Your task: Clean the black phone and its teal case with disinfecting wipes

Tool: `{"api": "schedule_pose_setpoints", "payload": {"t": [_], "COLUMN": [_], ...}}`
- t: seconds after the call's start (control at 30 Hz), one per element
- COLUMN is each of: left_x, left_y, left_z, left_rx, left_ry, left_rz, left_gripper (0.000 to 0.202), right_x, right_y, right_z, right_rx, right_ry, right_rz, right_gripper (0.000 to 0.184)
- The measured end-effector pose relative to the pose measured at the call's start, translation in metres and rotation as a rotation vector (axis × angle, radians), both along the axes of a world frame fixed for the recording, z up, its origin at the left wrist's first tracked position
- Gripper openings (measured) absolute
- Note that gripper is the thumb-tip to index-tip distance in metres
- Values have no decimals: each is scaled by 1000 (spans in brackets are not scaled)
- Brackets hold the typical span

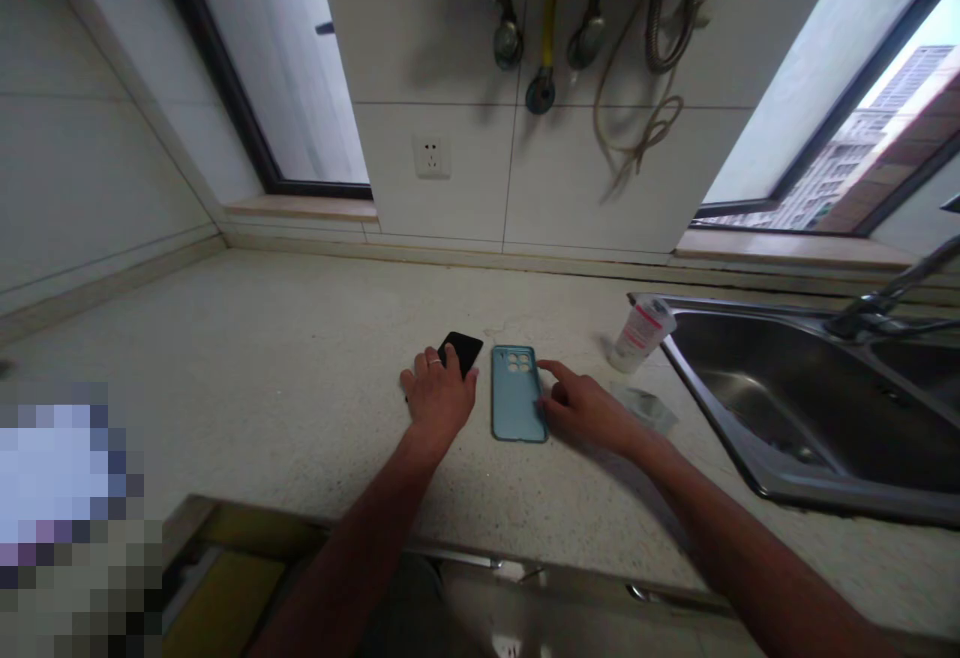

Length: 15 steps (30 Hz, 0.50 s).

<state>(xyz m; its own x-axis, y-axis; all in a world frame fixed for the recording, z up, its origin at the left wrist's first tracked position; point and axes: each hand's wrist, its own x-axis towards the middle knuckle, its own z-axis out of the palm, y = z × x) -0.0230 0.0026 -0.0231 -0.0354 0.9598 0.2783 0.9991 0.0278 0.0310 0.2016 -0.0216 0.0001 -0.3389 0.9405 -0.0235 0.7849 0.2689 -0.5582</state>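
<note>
My left hand (441, 393), wearing a ring, lies over a black phone (466, 348) on the counter. The thumb is along the phone's right side, and the other fingers reach over its top and left. Much of the phone is hidden under the hand. Just to the right lies a blue-green phone case (517, 403), flat, with its camera cutouts at the far end. My right hand (574, 403) rests at the case's right edge. Its index finger is stretched toward the upper part and its thumb is at the edge lower down, with finger and thumb apart.
A clear plastic cup (643, 333) with red print stands tilted-looking beside the steel sink (750, 483). A crumpled clear wrapper (649, 408) lies behind my right wrist. Hoses, a yellow pipe (550, 28) and a socket (431, 156) are on the wall. Below the counter (262, 368) a drawer shows.
</note>
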Motion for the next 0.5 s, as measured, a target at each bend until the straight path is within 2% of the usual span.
{"api": "schedule_pose_setpoints", "payload": {"t": [0.1, 0.17, 0.23, 0.33, 0.43, 0.5], "left_x": [0, 2, 4, 8, 13, 14], "left_y": [2, 3, 5, 4, 2, 1], "left_z": [1, 2, 2, 0, -3, -4], "left_rx": [82, 161, 223, 248, 188, 119], "left_ry": [-30, -65, -105, -152, -155, -155], "left_rz": [-44, -124, -256, -521, -768, -849], "left_gripper": [61, 57, 51, 45, 41, 39], "right_x": [0, -2, -4, -6, -7, -8], "right_y": [0, -1, -2, -2, -3, -3], "right_z": [0, 0, 1, 1, 0, 0], "right_rx": [3, -4, -10, -18, -15, -1], "right_ry": [-19, -42, -60, -69, -76, -98], "right_rz": [-7, 3, 16, 23, 43, 59], "right_gripper": [53, 51, 49, 48, 48, 46]}}
